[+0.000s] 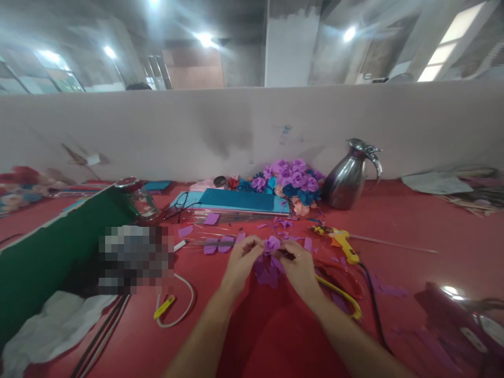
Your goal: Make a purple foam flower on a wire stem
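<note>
Both my hands meet over the red table [413,236], pinched around a small purple paper flower [271,244]. My left hand [241,262] grips its left side with curled fingers. My right hand [299,268] holds its right side and a purple petal piece hanging below [268,273]. Loose purple petal cut-outs [219,245] lie just beyond my fingers.
A yellow glue gun [343,242] with a black cord lies right of my hands. Scissors with red and yellow handles [346,294] lie beside my right wrist. At the back stand a steel jug [349,176], a purple and blue flower bunch [291,181], teal sheets [236,200]; a green roll [51,247] lies left.
</note>
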### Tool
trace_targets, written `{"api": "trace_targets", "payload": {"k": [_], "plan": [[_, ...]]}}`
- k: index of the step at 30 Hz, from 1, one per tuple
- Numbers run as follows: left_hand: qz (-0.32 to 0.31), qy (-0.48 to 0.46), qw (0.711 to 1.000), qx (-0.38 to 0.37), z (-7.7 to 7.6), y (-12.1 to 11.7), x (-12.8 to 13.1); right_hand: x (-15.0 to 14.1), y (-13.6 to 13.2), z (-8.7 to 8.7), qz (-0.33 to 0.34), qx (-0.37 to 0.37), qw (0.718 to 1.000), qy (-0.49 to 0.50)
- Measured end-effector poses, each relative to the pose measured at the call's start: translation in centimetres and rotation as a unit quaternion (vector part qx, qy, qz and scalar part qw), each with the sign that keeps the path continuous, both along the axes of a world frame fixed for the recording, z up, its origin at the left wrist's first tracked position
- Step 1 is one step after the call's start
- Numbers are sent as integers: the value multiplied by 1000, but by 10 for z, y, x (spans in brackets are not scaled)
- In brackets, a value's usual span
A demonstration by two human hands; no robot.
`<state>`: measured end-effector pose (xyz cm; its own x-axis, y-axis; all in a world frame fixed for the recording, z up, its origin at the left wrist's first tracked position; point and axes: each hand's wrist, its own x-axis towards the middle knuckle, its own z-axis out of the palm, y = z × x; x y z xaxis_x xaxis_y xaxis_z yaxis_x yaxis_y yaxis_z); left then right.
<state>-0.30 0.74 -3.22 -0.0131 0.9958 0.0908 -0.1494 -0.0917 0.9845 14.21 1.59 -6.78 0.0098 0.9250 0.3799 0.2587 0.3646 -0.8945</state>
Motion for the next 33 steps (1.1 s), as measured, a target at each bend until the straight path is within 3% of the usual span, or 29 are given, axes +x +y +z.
{"api": "trace_targets", "payload": {"k": [2, 7, 14, 20, 26, 33], "plan": [[-10, 8, 1000, -2, 2, 0, 1, 0, 0, -1, 5, 5, 1000, -3], [32, -2, 999, -10, 3, 0, 1, 0, 0, -1, 13, 8, 1000, -5], [36, 98, 994, 45, 4, 1, -2, -1, -3, 3, 20, 14, 1000, -12], [-7, 73, 997, 30, 2, 2, -4, -1, -1, 3, 25, 19, 999, -16], [35, 157, 985, 63, 6, 2, -5, -1, -2, 5, 18, 33, 999, -16], [78, 187, 975, 90, 7, 0, -3, 0, -1, 3, 7, 27, 1000, -14]]}}
